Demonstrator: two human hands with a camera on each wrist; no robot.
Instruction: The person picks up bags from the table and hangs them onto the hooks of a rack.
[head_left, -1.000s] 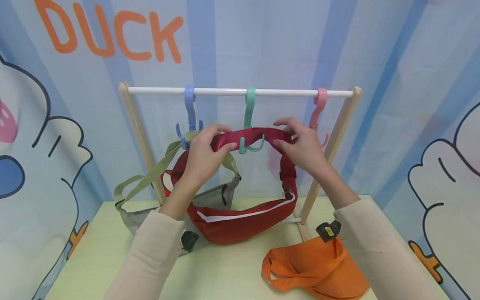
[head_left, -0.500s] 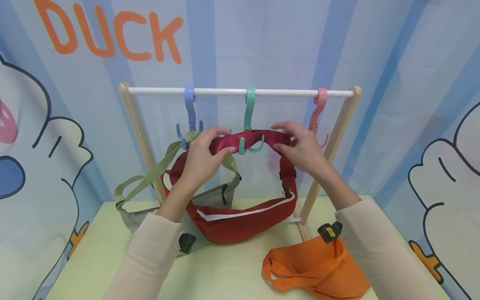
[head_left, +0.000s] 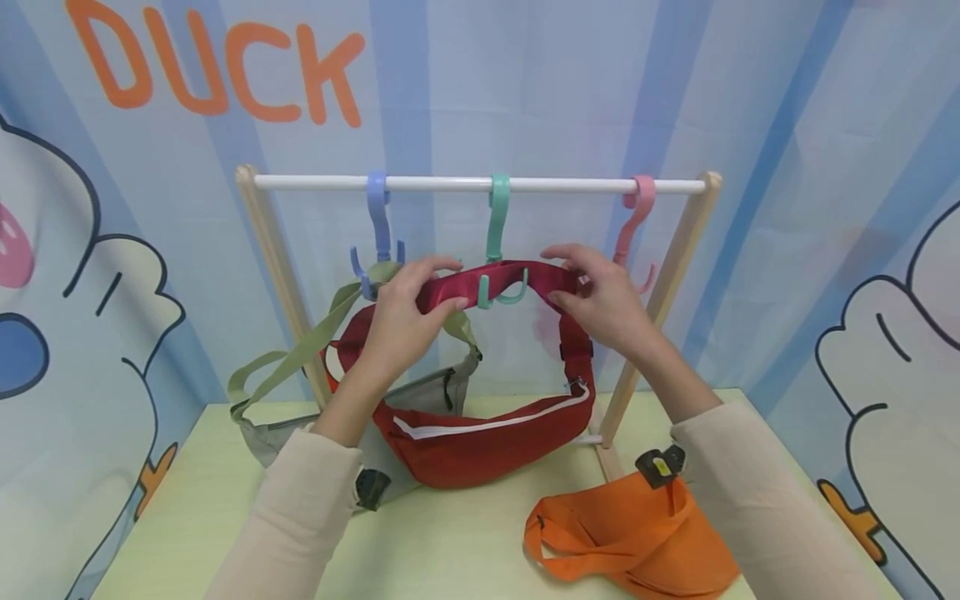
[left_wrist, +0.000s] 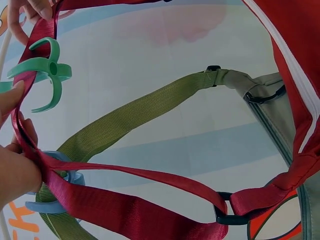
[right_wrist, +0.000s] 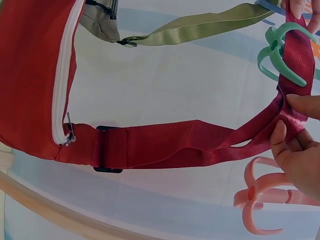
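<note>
A red waist bag (head_left: pixel 483 442) with a white zipper hangs below its dark red strap (right_wrist: pixel 165 142). The strap passes over the green hook (head_left: pixel 495 217), whose prongs show in front of it. To the left of that hook, my left hand (head_left: pixel 401 321) pinches the strap between thumb and fingers. My right hand (head_left: pixel 606 296) pinches it on the other side. In the left wrist view the green hook's prongs (left_wrist: pixel 52 70) curve round the strap between both hands. Part of the strap is hidden behind my left hand.
A grey bag (head_left: pixel 438 392) hangs by its olive strap (left_wrist: pixel 135 115) from the blue hook (head_left: pixel 378 217), behind the red bag. A pink hook (head_left: pixel 636 221) hangs at the right of the white rail (head_left: pixel 442 182). An orange bag (head_left: pixel 637 533) lies on the table (head_left: pixel 450 558).
Both hands have come down slightly with the strap, which now sits a little lower at the green hook. The bags on either side have not moved.
</note>
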